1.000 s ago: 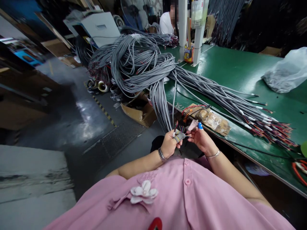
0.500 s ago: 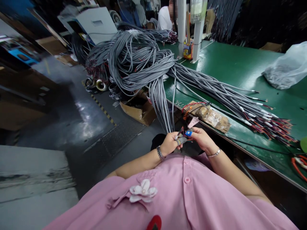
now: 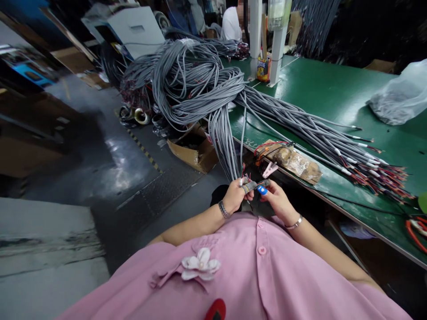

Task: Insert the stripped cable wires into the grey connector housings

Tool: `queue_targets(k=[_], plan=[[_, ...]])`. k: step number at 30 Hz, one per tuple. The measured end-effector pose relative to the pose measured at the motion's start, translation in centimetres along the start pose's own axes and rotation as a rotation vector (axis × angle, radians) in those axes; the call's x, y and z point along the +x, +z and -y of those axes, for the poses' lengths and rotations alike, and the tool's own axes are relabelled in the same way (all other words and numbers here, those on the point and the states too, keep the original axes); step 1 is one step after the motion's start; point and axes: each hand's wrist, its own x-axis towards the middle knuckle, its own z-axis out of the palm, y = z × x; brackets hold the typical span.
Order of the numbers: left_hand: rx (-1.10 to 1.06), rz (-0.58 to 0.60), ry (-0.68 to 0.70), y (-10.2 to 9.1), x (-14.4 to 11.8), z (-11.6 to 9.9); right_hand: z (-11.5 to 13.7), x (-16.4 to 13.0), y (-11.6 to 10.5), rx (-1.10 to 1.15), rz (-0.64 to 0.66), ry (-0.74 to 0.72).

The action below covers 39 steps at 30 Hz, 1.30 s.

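Note:
My left hand (image 3: 236, 195) is closed around the end of a grey cable, a grey covering on its thumb. Thin coloured wires (image 3: 246, 174) fan out above its fingers. Close on the right, my right hand (image 3: 276, 200) pinches at the wires, its thumb wearing a blue covering (image 3: 262, 190); the fingertips hide most of what they grip. Grey cables (image 3: 224, 142) hang over the table edge down to my left hand. Just beyond my right hand, a pale pink clip (image 3: 270, 169) sits at the table edge.
A taped cardboard-brown block (image 3: 296, 165) lies along the edge of the green table (image 3: 320, 84). Behind it stretch grey cables with bared coloured ends (image 3: 376, 175). A coiled cable heap (image 3: 187, 84), an open carton (image 3: 191, 153), a plastic bag (image 3: 396, 98) and a seated person (image 3: 231, 24) are farther off.
My right hand has drawn down from the pink clip, which now stands apart from it. The coloured wires show more upright above my left hand. The view shifts slightly.

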Motion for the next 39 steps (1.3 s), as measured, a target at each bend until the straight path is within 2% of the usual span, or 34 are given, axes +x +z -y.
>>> queue_targets(k=[2,4,7,9,12,16,21,26,32,39], plan=[[0.002,0.022,0.004,0.0,-0.1,-0.1,-0.4,0.0,0.5,0.008,-0.080,-0.061],[0.020,0.081,-0.001,-0.2,-0.2,-0.2,-0.5,0.2,0.9,0.011,-0.097,-0.080],[0.102,0.217,0.005,-0.7,-0.5,-0.4,0.1,0.5,1.0,0.004,-0.028,-0.054],[0.151,0.256,0.032,-1.0,-0.7,-0.3,0.5,0.8,1.1,-0.023,0.021,-0.044],[0.132,0.189,0.066,-1.2,-0.8,0.2,0.9,1.2,1.3,-0.084,0.011,-0.045],[-0.010,0.056,0.055,-1.0,-0.5,0.9,1.1,1.4,1.4,-0.078,-0.040,-0.031],[-0.102,-0.010,0.068,-0.9,0.0,1.3,0.7,1.2,1.0,-0.027,-0.018,-0.032],[-0.092,-0.026,0.078,-0.8,0.0,1.4,0.6,1.1,0.7,0.014,0.008,0.011],[-0.005,0.005,0.085,-0.7,-0.3,1.1,1.1,1.7,1.2,0.099,0.048,0.083],[0.008,0.004,0.071,-0.6,-0.5,1.2,0.6,1.7,1.5,0.139,0.024,0.101]])
